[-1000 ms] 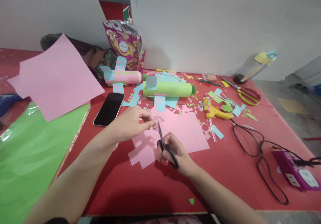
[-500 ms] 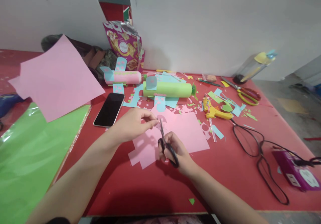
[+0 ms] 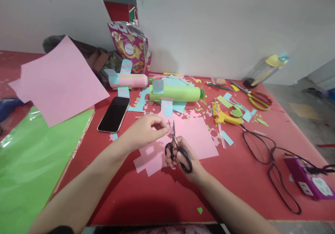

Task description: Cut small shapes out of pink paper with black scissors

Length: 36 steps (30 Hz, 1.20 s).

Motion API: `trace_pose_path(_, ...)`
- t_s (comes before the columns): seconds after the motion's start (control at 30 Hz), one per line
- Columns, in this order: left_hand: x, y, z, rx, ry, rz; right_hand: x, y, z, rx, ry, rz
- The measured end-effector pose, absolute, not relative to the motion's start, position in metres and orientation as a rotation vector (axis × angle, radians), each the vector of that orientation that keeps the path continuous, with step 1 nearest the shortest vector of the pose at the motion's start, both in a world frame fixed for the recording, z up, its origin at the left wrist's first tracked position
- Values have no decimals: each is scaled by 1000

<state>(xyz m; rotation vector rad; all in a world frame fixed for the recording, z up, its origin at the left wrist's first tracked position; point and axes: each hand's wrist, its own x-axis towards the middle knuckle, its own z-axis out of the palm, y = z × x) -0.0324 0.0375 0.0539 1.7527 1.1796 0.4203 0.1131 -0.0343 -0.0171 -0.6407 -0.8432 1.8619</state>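
My left hand (image 3: 146, 132) is closed in a pinch on a small pink piece of paper (image 3: 170, 129), held above the table. In my right hand (image 3: 193, 162) is a pair of black-handled scissors (image 3: 174, 136). Their blades stand apart, tips upward, right beside the pinched paper. Beneath both hands lie cut pink paper sheets (image 3: 201, 139). Just behind are a green paper-covered cylinder (image 3: 180, 94) with light blue fins and a smaller pink one (image 3: 133, 81), both lying on their sides.
A phone (image 3: 114, 114) lies left of the hands, near a large pink sheet (image 3: 62, 82) and green sheeting (image 3: 39, 150). To the right are a yellow glue gun (image 3: 227, 117) with its cord, bigger scissors (image 3: 258, 98), and a purple box (image 3: 309, 178). Paper scraps litter the red table (image 3: 230, 188).
The scissor blades have opened from nearly closed, and the right hand's handles have spread. My left hand has shifted slightly to the right with the paper piece.
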Motion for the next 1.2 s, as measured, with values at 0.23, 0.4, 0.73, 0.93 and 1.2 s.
trace_pose_path(0.23, -34, 37, 53, 1748, 1121, 455, 114, -34, -15, -614, -842, 1903)
trace_pose_path(0.4, -34, 36, 52, 1747, 1137, 466, 115, -33, -18, -629, -855, 1908)
trace_pose_path(0.73, -32, 35, 54, 1779, 1145, 465, 115, -34, -16, -636, -837, 1902)
trace_pose_path(0.93, -29, 33, 50, 1796, 1145, 468, 115, -34, -16, -650, -826, 1864)
trace_pose_path(1.2, -25, 31, 48, 1746, 1138, 479, 114, -34, -14, -680, -801, 1850)
